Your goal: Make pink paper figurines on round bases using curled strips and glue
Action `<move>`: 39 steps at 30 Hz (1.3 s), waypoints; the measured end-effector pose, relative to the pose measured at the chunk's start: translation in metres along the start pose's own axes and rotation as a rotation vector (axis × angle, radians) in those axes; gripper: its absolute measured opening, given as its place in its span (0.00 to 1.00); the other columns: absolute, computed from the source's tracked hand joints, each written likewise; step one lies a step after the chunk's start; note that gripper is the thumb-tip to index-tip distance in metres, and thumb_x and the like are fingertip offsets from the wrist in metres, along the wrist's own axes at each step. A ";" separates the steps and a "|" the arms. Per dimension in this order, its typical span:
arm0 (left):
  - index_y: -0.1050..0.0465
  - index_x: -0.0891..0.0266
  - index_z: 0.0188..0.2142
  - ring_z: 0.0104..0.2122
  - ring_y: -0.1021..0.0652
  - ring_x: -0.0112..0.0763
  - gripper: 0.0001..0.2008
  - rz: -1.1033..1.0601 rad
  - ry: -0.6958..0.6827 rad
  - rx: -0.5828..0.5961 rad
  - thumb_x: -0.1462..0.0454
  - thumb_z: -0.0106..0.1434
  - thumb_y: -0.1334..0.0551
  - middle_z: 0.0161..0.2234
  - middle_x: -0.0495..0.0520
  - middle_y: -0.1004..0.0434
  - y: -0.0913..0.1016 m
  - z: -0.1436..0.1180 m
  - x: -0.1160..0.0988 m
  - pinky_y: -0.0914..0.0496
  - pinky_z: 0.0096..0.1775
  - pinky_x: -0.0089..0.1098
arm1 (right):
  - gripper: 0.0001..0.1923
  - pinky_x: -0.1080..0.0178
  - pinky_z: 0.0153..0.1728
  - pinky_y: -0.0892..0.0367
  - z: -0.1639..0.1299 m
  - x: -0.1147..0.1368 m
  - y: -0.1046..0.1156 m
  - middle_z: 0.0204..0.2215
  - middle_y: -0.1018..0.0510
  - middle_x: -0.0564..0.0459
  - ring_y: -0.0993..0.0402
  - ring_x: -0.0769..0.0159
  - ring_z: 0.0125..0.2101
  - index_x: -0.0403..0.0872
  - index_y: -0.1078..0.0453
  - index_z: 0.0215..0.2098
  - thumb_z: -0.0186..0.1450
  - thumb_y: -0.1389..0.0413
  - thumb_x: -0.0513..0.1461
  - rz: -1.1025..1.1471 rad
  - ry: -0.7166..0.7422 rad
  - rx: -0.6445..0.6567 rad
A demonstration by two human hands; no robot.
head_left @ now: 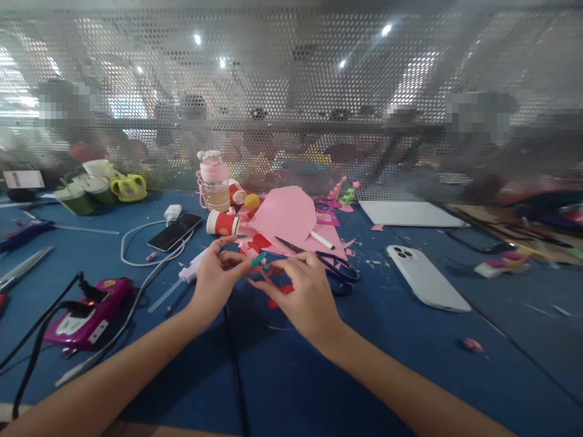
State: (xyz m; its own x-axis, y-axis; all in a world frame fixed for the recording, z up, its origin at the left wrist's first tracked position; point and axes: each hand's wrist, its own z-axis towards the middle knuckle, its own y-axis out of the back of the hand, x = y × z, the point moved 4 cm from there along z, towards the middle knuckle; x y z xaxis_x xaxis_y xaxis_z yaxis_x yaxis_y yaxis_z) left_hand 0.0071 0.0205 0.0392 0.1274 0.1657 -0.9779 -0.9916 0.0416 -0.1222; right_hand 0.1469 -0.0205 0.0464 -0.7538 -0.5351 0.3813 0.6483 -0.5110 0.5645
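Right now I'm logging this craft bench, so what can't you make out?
- Small teal piece, head view: fingers of the left hand and right hand cover most of it.
- Scissors: blades run under the right hand.
- Red paper: mostly hidden by the right hand.
- People behind the mesh screen: blurred.

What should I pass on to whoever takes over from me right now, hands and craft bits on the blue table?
Left hand: fingers pinched on a small green piece, above the table.
Right hand: fingertips on the same piece, from the other side.
Just behind the hands: scissors, red paper scraps, a pink paper sheet.
White phone to the right, black phone and purple power strip to the left.
Done: paper cut, scraps scattered.
Left: the green piece is not yet put down.
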 end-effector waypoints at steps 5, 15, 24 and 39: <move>0.39 0.66 0.42 0.18 0.27 0.24 0.27 -0.043 0.088 0.142 0.67 0.43 0.32 0.16 0.43 0.28 0.000 0.002 -0.003 0.33 0.26 0.25 | 0.10 0.57 0.40 0.41 0.014 -0.013 0.019 0.34 0.27 0.48 0.37 0.61 0.37 0.44 0.35 0.39 0.61 0.51 0.39 0.215 0.050 0.020; 0.40 0.66 0.41 0.17 0.28 0.22 0.27 -0.108 0.303 0.366 0.68 0.42 0.31 0.16 0.43 0.28 -0.017 -0.010 0.010 0.33 0.25 0.24 | 0.17 0.61 0.40 0.42 0.014 -0.019 -0.010 0.28 0.33 0.54 0.37 0.67 0.34 0.47 0.37 0.26 0.65 0.57 0.47 0.569 -0.119 0.401; 0.39 0.66 0.43 0.20 0.25 0.26 0.28 -0.081 0.310 0.372 0.68 0.43 0.31 0.19 0.47 0.26 -0.018 -0.011 0.009 0.32 0.28 0.27 | 0.15 0.66 0.27 0.41 0.009 -0.020 -0.022 0.21 0.38 0.59 0.40 0.73 0.22 0.46 0.40 0.21 0.58 0.47 0.48 1.076 -0.377 0.513; 0.39 0.66 0.43 0.22 0.25 0.26 0.29 -0.116 0.343 0.396 0.69 0.42 0.31 0.20 0.46 0.27 -0.018 -0.013 0.009 0.31 0.29 0.27 | 0.13 0.69 0.19 0.40 0.004 -0.023 -0.026 0.19 0.37 0.61 0.38 0.76 0.18 0.46 0.39 0.21 0.54 0.43 0.45 1.137 -0.518 0.515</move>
State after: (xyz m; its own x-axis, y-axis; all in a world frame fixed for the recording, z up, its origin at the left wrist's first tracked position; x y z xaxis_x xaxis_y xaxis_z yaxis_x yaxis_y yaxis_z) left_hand 0.0255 0.0086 0.0308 0.1561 -0.1904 -0.9692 -0.8793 0.4202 -0.2242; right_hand 0.1464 0.0077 0.0259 0.1415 -0.1177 0.9829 0.9081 0.4108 -0.0815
